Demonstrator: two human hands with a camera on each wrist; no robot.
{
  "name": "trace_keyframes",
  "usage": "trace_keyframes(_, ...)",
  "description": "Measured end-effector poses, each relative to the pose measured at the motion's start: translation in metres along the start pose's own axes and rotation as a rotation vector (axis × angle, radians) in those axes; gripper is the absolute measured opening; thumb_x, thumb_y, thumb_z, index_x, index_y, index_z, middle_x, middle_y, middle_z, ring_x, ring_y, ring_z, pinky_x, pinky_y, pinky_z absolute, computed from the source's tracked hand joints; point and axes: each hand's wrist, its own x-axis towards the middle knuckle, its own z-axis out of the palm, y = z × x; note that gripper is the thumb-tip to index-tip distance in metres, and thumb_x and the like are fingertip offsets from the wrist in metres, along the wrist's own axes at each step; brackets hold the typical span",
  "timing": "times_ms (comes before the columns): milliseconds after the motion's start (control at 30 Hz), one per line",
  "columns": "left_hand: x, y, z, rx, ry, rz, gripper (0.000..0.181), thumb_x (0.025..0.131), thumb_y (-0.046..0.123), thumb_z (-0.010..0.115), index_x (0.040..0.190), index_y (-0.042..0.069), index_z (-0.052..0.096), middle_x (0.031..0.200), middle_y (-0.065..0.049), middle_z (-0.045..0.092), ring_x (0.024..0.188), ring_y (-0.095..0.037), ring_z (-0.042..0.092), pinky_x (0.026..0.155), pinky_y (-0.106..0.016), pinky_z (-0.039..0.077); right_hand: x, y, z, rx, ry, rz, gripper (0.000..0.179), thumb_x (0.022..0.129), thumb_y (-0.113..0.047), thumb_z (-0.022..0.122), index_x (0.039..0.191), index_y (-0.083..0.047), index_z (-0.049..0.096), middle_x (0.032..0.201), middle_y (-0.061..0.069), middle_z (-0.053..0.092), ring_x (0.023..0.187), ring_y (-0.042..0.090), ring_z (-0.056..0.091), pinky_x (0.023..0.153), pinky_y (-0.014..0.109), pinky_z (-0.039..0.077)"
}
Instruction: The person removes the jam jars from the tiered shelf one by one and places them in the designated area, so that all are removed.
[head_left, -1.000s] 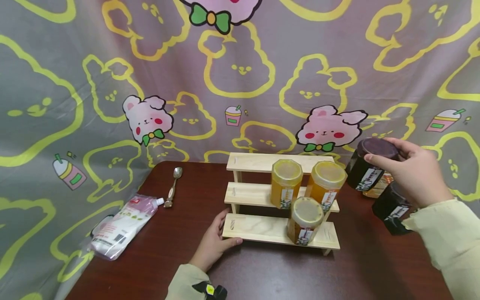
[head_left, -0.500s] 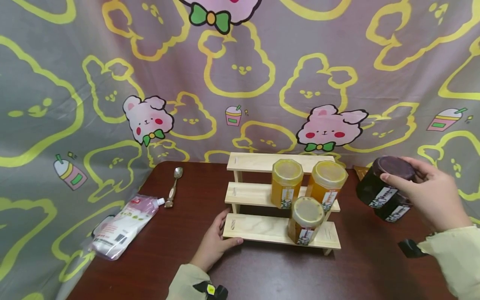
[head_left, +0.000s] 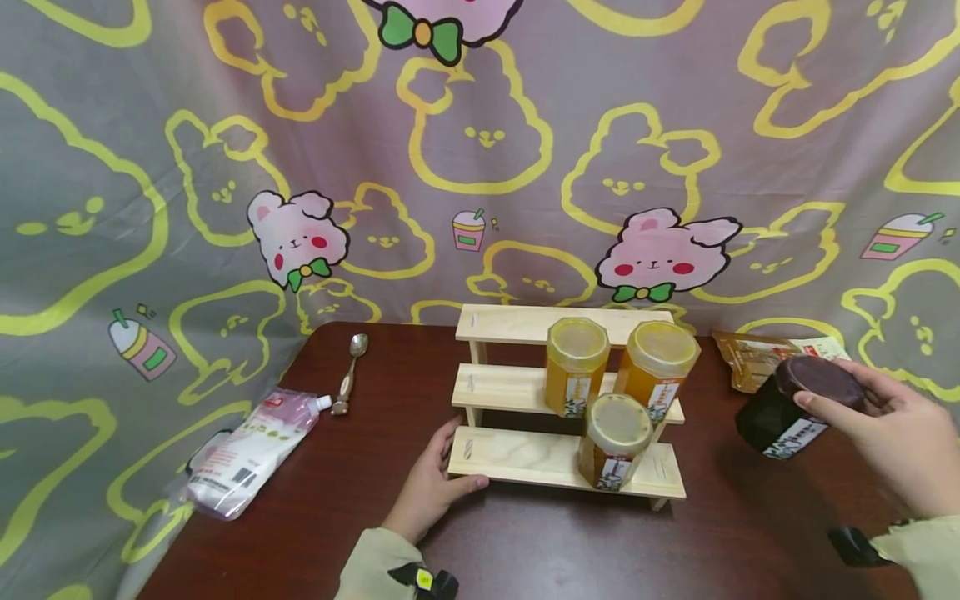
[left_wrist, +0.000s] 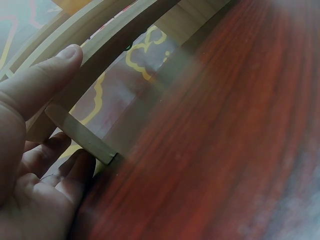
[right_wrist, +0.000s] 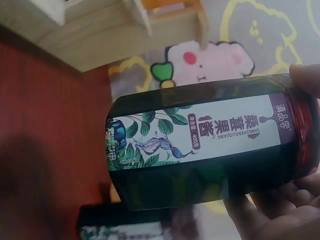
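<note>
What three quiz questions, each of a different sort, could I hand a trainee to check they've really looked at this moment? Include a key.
1. Count: how many jars stand on the wooden rack?

2. True or false: the left hand touches the end of the lowest shelf.

3. Multiple choice: what do the fingers of the right hand hold?
A) a metal spoon
B) a spouted pouch
C) a dark mulberry jam jar

Key:
1. Three: two on the middle shelf, one on the lowest.
2. True.
3. C.
</note>
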Motion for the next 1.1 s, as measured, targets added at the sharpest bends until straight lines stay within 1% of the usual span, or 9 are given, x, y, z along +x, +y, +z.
trace_keyframes(300,0.001,-0.001,0.003,-0.006,-0.001,-0.013,0.101,0.076,0.006,0.088,0.156,0.006,0.027,0.149,-0.019,0.046,0.134,-0.031,0.048,0.103,-0.025,0.044,-0.011,0.032,-0.006,-0.036,0.006,0.089,0.082,0.091,-0.022,0.075,0.155,0.003,0.029,0.140,-0.007,0.048,0.105,-0.018,0.047,0.070,0.000,0.043)
trace_keyframes(400,0.001,0.000,0.003,0.001,0.001,-0.018,0.100,0.076,0.007,0.088,0.156,0.007,0.027,0.149,-0.019,0.047,0.133,-0.031,0.049,0.102,-0.025,0.045,-0.012,0.043,-0.010,-0.025,-0.002,0.084,0.075,0.091,-0.018,0.076,0.152,-0.001,0.036,0.124,-0.017,0.056,0.099,-0.020,0.049,0.068,0.001,0.043)
trace_keyframes(500,0.001,0.002,0.003,0.007,0.018,-0.027,0.101,0.075,0.007,0.089,0.156,0.007,0.029,0.148,-0.018,0.048,0.132,-0.031,0.050,0.101,-0.025,0.045,-0.011,0.052,-0.014,-0.100,-0.016,0.100,0.072,0.090,-0.025,0.076,0.148,0.000,0.040,0.118,-0.004,0.063,0.082,-0.024,0.045,0.063,0.003,0.044)
trace_keyframes(600,0.001,0.002,0.003,0.014,0.021,-0.030,0.101,0.075,0.008,0.089,0.155,0.007,0.029,0.148,-0.018,0.048,0.132,-0.031,0.050,0.101,-0.025,0.046,-0.011,0.064,-0.016,-0.198,-0.028,0.136,0.081,0.090,-0.034,0.076,0.148,0.007,0.037,0.131,0.029,0.054,0.078,-0.025,0.040,0.059,0.004,0.043)
trace_keyframes(667,0.000,0.002,0.002,0.020,0.012,-0.031,0.101,0.075,0.009,0.089,0.156,0.007,0.028,0.149,-0.018,0.047,0.133,-0.031,0.049,0.101,-0.025,0.045,-0.011,0.074,-0.016,-0.195,-0.013,0.124,0.077,0.090,-0.032,0.076,0.146,0.007,0.039,0.123,0.018,0.062,0.078,-0.026,0.040,0.059,0.004,0.043)
trace_keyframes(733,0.000,0.002,0.002,0.022,0.002,-0.029,0.101,0.075,0.010,0.089,0.156,0.007,0.027,0.149,-0.018,0.046,0.133,-0.031,0.049,0.102,-0.025,0.045,-0.013,0.084,-0.016,-0.116,0.009,0.078,0.062,0.090,-0.021,0.077,0.141,-0.003,0.047,0.108,-0.005,0.065,0.080,-0.026,0.044,0.061,0.003,0.043)
trace_keyframes(833,0.000,0.002,0.002,0.014,0.004,-0.036,0.101,0.075,0.009,0.088,0.156,0.007,0.027,0.150,-0.018,0.046,0.133,-0.031,0.049,0.102,-0.026,0.045,-0.016,0.095,-0.016,0.046,0.048,0.005,0.049,0.087,-0.003,0.075,0.126,-0.025,0.055,0.095,-0.037,0.052,0.081,-0.024,0.051,0.064,0.002,0.044)
trace_keyframes(933,-0.001,0.002,0.001,0.012,0.010,-0.037,0.101,0.075,0.007,0.088,0.156,0.007,0.028,0.150,-0.018,0.046,0.134,-0.031,0.048,0.102,-0.026,0.046,-0.018,0.099,-0.013,0.182,0.074,-0.015,0.056,0.084,0.008,0.072,0.114,-0.036,0.054,0.096,-0.035,0.057,0.083,-0.021,0.056,0.067,0.001,0.044)
trace_keyframes(1100,0.000,0.001,0.000,0.017,0.012,-0.029,0.101,0.075,0.008,0.089,0.156,0.008,0.028,0.149,-0.019,0.046,0.133,-0.031,0.049,0.101,-0.024,0.045,-0.016,0.107,-0.008,0.545,0.054,-0.091,0.054,0.084,0.021,0.064,0.119,-0.020,0.063,0.100,-0.017,0.070,0.086,-0.008,0.066,0.071,0.005,0.048)
